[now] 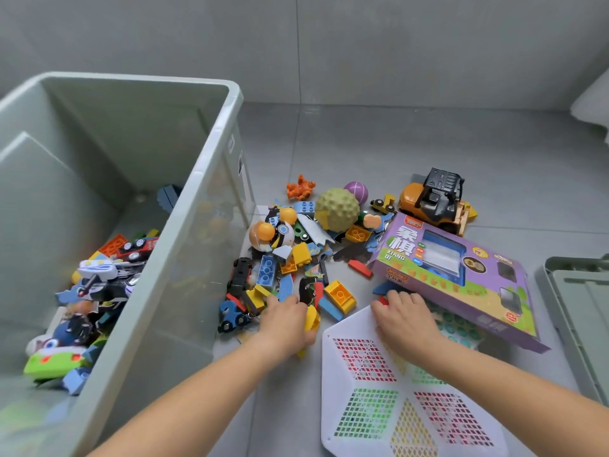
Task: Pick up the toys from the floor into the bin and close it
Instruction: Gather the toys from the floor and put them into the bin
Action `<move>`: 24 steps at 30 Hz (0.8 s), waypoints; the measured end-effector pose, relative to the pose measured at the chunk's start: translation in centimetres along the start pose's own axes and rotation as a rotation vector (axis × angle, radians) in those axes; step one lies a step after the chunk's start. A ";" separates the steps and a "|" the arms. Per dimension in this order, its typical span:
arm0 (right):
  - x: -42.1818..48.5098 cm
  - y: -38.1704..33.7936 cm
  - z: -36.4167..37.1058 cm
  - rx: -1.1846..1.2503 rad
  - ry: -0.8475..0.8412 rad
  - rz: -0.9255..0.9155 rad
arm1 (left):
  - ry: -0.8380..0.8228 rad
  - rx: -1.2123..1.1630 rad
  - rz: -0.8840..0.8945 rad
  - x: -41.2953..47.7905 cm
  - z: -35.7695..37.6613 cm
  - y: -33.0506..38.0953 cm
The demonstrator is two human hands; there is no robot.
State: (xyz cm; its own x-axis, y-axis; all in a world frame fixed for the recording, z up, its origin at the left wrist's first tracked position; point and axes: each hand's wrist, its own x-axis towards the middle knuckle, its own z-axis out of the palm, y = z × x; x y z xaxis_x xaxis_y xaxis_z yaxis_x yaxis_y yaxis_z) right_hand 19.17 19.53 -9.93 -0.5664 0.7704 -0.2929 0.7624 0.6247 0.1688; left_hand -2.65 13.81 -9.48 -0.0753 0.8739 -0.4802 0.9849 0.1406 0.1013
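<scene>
A pale green bin [211, 179] stands open on the left, with several toys lying in its bottom. To its right a heap of toys covers the floor: coloured bricks [341, 295], a knobbly green ball [336, 208], a purple game box [454, 275], a yellow toy forklift [435, 201]. My left hand [287, 319] is down in the heap, fingers closed around yellow bricks [311, 319]. My right hand [405, 319] rests on a white perforated board [395, 390], its fingertips on a small red piece [383, 300] by the box.
The bin's green lid [580, 324] lies flat on the floor at the far right. An orange figure [300, 187] and a purple ball [357, 191] sit at the heap's far side. Grey tiled floor and wall lie beyond.
</scene>
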 end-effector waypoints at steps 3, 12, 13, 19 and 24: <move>-0.2 -0.3 -0.1 0.021 0.007 -0.054 | -0.018 -0.022 0.049 -0.1 0.0 -0.7; 1.6 -2.0 -1.9 0.489 -0.134 0.137 | 0.201 -0.711 -0.141 -0.7 -1.5 -0.8; 2.4 -2.5 -2.0 0.511 -0.099 0.166 | 0.247 -0.787 -0.166 -0.9 -2.0 -0.5; 6.8 -5.0 -1.6 0.391 -0.160 0.224 | 0.375 -1.197 -0.262 -3.1 -3.9 0.7; 8.1 -5.3 -1.0 0.460 -0.169 0.194 | 0.411 -1.376 -0.282 -5.3 -5.8 1.5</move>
State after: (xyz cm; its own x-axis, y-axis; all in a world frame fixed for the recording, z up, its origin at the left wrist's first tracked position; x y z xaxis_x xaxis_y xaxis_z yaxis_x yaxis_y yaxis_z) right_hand 10.22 22.64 -12.23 -0.3715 0.8113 -0.4513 0.9284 0.3227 -0.1842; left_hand -1.63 12.09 -1.75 -0.5066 0.7780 -0.3717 0.0250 0.4441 0.8956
